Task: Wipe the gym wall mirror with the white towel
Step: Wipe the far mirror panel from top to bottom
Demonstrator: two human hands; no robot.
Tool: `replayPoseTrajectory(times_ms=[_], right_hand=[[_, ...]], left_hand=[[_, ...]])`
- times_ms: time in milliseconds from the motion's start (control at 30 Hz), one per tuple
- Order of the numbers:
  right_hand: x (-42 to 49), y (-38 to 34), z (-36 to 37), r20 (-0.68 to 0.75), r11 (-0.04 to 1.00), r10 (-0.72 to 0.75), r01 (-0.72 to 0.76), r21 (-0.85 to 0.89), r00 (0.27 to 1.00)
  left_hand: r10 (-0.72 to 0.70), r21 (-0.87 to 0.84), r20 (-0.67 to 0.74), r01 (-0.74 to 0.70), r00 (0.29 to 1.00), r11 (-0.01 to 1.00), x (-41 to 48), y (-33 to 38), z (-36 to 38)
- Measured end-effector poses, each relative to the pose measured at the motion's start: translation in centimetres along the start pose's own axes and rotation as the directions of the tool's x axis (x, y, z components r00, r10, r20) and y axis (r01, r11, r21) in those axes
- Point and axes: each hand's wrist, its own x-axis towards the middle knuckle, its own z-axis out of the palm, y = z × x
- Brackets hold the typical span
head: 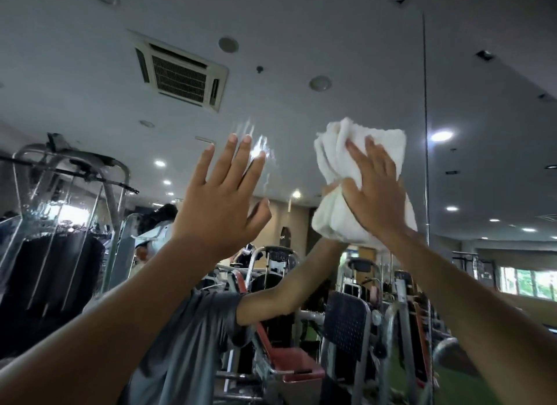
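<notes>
My right hand point(376, 190) lies flat, fingers straight, on the crumpled white terry towel point(334, 151), pressing it against the large glass wall mirror point(301, 57), high up and just left of the thin vertical seam point(425, 103). My left hand point(220, 199) is raised beside it, open with fingers spread and holding nothing; I cannot tell whether it touches the glass. The towel looks soft, light and limp, so I judge it will bunch or slide unless my palm covers its middle. The mirror is rigid, smooth and breakable, so broad, even pressure suits it. I count one towel, two hands, one seam dividing two mirror panels, and one patch of wet streaks point(259, 151) by my left fingertips
</notes>
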Motion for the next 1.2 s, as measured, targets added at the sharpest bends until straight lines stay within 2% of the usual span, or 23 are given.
replayPoseTrajectory(times_ms=[33, 67, 100, 200, 267, 333, 400, 467, 533, 567, 600, 667, 733, 800, 867, 933, 1000, 1033, 1067, 1133, 1200], right_hand=[[0.9, -1.6, 0.3, -0.016, 0.992, 0.123, -0.123, -0.001, 0.992], [1.2, -3.2, 0.7, -0.014, 0.982, 0.186, -0.186, -0.019, 0.982], [0.9, -4.7, 1.1, -0.012, 0.984, 0.169, -0.170, -0.047, 0.985], [-2.8, -6.5, 1.7, 0.000, 0.988, -0.140, 0.140, -0.064, 0.990], [-5.6, -4.3, 1.7, 0.029, 0.935, -0.350, 0.351, -0.046, 0.936], [-6.9, -1.1, 1.2, 0.071, 0.887, -0.454, 0.458, -0.052, 0.888], [-6.2, 1.2, 0.7, 0.076, 0.928, -0.363, 0.367, -0.057, 0.929], [-3.8, 0.7, 0.4, 0.000, 0.995, -0.099, 0.099, -0.022, 0.995], [-1.8, -2.1, 0.8, -0.035, 0.988, 0.154, -0.154, -0.018, 0.988], [-1.7, -3.7, 1.2, -0.039, 0.982, 0.185, -0.187, -0.040, 0.982], [-2.3, -5.0, 1.6, -0.046, 0.989, 0.132, -0.135, -0.063, 0.990], [-5.2, -6.1, 2.0, -0.022, 0.991, -0.109, 0.107, -0.080, 0.994], [-8.4, -4.7, 2.1, 0.010, 0.938, -0.339, 0.338, -0.071, 0.941], [-9.3, -2.1, 1.7, 0.041, 0.901, -0.428, 0.430, -0.063, 0.903], [-7.9, -0.2, 1.2, 0.061, 0.930, -0.352, 0.356, -0.089, 0.934], [-5.3, -0.8, 0.8, 0.015, 0.991, -0.119, 0.120, -0.057, 0.993], [-3.1, -3.3, 1.0, -0.020, 0.990, 0.136, -0.136, -0.019, 0.991], [-2.8, -4.7, 1.2, -0.020, 0.982, 0.185, -0.185, -0.030, 0.983], [-3.1, -5.8, 1.5, -0.023, 0.987, 0.152, -0.153, -0.048, 0.988], [-4.9, -6.2, 1.8, -0.008, 0.994, -0.087, 0.086, -0.065, 0.996], [-6.7, -3.9, 1.6, 0.044, 0.932, -0.355, 0.357, -0.060, 0.934]], left_hand=[[0.000, 0.005, -0.001, 0.000, 1.000, 1.000, 0.0, 0.0, 0.0], [0.005, 0.008, -0.006, -0.005, 1.000, 1.000, 0.1, -0.1, 0.0], [0.011, 0.010, -0.017, -0.011, 1.000, 1.000, 0.1, -0.2, 0.0], [0.026, 0.007, -0.045, -0.026, 0.999, 1.000, 0.1, -0.4, 0.0], [0.027, -0.009, -0.045, -0.027, 0.999, 1.000, 0.1, -0.4, 0.0], [0.018, -0.008, -0.031, -0.018, 0.999, 1.000, 0.1, -0.3, 0.0], [0.006, 0.002, -0.028, -0.006, 1.000, 1.000, -0.1, -0.1, 0.0], [-0.003, 0.000, -0.040, 0.003, 0.999, 1.000, -0.1, 0.0, 0.0], [0.008, -0.002, -0.041, -0.008, 0.999, 1.000, -0.1, 0.0, 0.0], [0.012, -0.003, -0.042, -0.012, 0.999, 1.000, -0.1, -0.2, 0.1], [0.011, -0.001, -0.046, -0.011, 0.999, 1.000, 0.0, -0.3, 0.1], [0.013, -0.001, -0.049, -0.013, 0.999, 1.000, 0.0, -0.4, 0.0], [0.013, -0.003, -0.050, -0.013, 0.999, 1.000, 0.0, -0.4, 0.1], [0.006, 0.008, -0.054, -0.006, 0.999, 1.000, -0.2, -0.3, 0.1], [-0.004, 0.020, -0.055, 0.005, 0.998, 1.000, -0.5, 0.0, 0.1], [-0.023, 0.021, -0.055, 0.024, 0.998, 0.999, -0.6, 0.2, 0.1], [-0.024, 0.018, -0.053, 0.025, 0.998, 1.000, -0.6, 0.2, 0.1], [-0.018, 0.016, -0.054, 0.019, 0.998, 1.000, -0.5, 0.1, 0.1], [-0.013, 0.015, -0.059, 0.014, 0.998, 1.000, -0.5, 0.0, 0.2], [-0.010, 0.015, -0.064, 0.011, 0.998, 1.000, -0.5, -0.2, 0.2], [-0.009, 0.023, -0.057, 0.010, 0.998, 1.000, -0.6, -0.1, 0.2]])
